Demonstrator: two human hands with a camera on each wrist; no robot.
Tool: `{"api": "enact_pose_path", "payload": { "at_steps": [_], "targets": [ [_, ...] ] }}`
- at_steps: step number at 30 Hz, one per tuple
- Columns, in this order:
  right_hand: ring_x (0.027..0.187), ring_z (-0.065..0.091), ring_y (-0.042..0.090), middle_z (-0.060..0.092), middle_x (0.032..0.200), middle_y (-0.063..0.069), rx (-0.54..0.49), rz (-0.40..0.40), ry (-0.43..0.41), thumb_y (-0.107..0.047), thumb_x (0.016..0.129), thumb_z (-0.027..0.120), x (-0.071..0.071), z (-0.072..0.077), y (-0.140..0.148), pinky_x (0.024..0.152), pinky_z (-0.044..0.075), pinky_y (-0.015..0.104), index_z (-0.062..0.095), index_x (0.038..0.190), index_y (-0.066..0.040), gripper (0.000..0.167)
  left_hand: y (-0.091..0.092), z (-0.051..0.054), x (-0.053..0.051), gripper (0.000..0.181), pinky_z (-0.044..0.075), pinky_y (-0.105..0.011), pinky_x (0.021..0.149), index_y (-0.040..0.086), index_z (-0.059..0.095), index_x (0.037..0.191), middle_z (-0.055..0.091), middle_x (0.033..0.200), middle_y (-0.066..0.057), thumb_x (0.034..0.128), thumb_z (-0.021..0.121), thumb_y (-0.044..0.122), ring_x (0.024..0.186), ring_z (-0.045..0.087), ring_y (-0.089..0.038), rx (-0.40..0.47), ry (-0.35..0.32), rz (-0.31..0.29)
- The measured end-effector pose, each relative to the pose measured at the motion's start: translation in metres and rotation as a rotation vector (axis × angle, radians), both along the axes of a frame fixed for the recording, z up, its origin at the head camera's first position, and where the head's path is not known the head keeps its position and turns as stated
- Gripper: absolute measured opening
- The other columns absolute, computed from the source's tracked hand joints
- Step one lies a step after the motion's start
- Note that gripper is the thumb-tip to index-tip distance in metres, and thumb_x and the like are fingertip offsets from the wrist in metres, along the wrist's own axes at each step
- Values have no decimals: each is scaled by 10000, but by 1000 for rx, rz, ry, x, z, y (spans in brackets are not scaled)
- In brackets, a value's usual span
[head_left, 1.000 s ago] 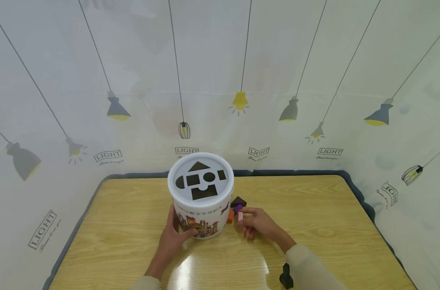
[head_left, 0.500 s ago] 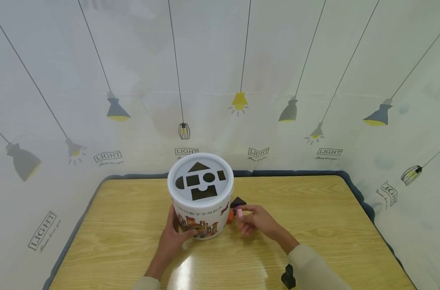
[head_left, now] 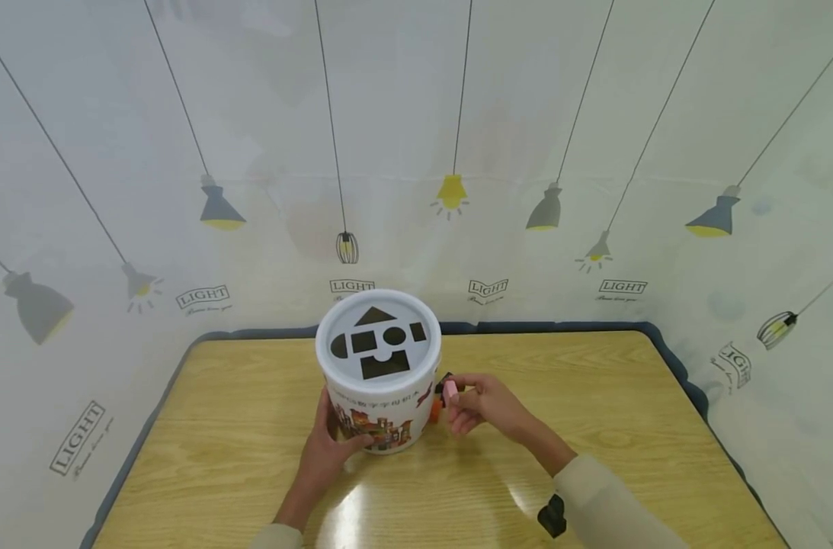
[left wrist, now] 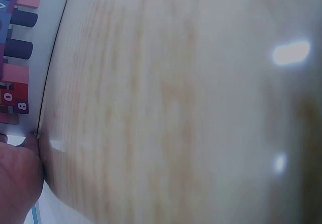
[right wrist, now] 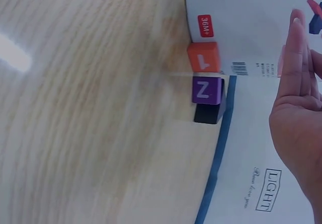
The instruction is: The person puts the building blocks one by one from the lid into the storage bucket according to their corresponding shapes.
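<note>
Head view: on a wooden counter (head_left: 629, 412), a person's right grip (head_left: 485, 406) pinches a small pink block (head_left: 451, 393) between thumb and fingers. The pink block is just to the right of a white bucket (head_left: 382, 423), near its wall. Its long axis runs roughly up and down in this view, the top leaning slightly leftward; whether it is truly upright, I cannot tell. From that grip, the lid (head_left: 421, 362) with its dark shaped cut-outs lies to the left and farther up the view. The right grip is the nearer to the pink block; the left grip (head_left: 325, 450) curls around the bucket's opposite side, thumb on the front. The right wrist view shows an orange block (right wrist: 204, 57) beside the bucket, then a lettered purple block (right wrist: 206, 90) and a black block (right wrist: 205, 114).
</note>
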State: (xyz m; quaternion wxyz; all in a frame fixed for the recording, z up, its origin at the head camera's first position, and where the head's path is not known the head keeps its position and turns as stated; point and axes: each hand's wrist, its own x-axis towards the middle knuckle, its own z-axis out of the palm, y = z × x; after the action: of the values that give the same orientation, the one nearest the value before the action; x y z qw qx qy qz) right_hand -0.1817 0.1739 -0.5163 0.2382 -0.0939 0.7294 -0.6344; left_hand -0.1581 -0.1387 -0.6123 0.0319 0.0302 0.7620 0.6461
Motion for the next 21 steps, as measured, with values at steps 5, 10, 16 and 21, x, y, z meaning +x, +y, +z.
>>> {"api": "enact_pose_path", "payload": {
  "at_steps": [5, 10, 16, 21],
  "targets": [
    [695, 710, 230, 646, 959, 343, -14, -2, 4, -142, 978, 545, 1, 11, -1, 684, 635, 417, 434, 1406, 50, 482, 0, 0, 0, 1178, 202, -423, 1220, 537, 52, 1505, 248, 1569, 142, 673, 873, 393, 1467, 224, -176, 2, 12, -3],
    [679, 706, 199, 687, 881, 236, -28, 20, 27, -148, 971, 569, 3, 20, -3, 672, 636, 406, 407, 1422, 74, 528, 0, 1, 1, 1178, 199, -432, 1220, 541, 47, 1504, 248, 1572, 135, 674, 871, 396, 1469, 221, -179, 4, 9, -2],
    [682, 704, 195, 709, 835, 129, -16, 33, 39, -175, 962, 598, 5, 31, -6, 670, 636, 403, 421, 1433, 23, 541, 0, 2, 2, 1187, 205, -421, 1218, 541, 51, 1502, 247, 1569, 146, 662, 877, 400, 1466, 225, -174, 0, 2, 5],
    [692, 709, 209, 711, 851, 151, -5, 50, 73, -172, 969, 584, 5, 41, -4, 679, 636, 417, 423, 1431, 26, 527, 0, 0, 0, 1180, 208, -421, 1215, 529, 54, 1505, 240, 1584, 110, 667, 874, 397, 1469, 224, -193, -5, 15, 6]
  ]
}}
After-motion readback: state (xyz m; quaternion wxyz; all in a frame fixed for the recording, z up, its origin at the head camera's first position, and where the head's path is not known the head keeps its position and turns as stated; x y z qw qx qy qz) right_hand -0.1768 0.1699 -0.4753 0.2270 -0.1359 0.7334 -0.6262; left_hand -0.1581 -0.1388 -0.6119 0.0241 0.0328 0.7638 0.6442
